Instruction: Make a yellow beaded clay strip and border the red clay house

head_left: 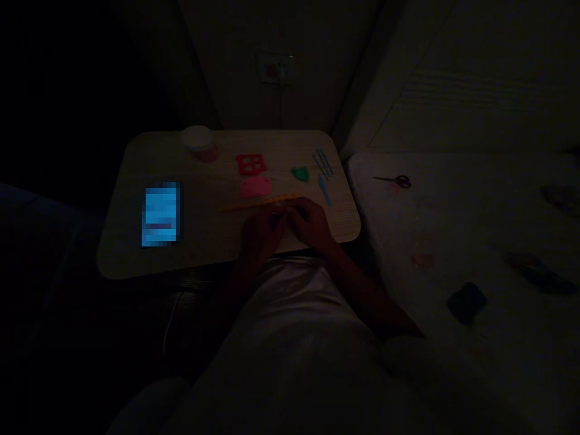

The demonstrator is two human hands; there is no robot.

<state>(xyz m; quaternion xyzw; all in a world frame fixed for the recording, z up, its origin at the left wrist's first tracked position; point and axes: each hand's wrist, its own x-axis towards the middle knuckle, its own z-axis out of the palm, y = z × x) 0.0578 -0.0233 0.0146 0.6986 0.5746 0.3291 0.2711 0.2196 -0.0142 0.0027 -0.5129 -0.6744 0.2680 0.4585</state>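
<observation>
In dim light, my left hand (263,228) and my right hand (310,220) meet at the front edge of a small wooden-topped table (203,241). Both have curled fingers, closed together around something too dark and small to make out. Just beyond them lies a long, thin orange strip (244,205), its right part close to my fingers. Behind the strip are a flat pink piece (256,186) and a red frame with window-like openings (251,164). A green lump (299,174) sits to their right.
Thin blue sticks (322,163) and a blue blade-like tool (325,190) lie at the table's right. A tub (200,142) and a glowing, pixelated screen (160,214) are on the left. Scissors (393,180) rest on a pale surface (389,223) at right. A plugged socket (275,67) is on the wall.
</observation>
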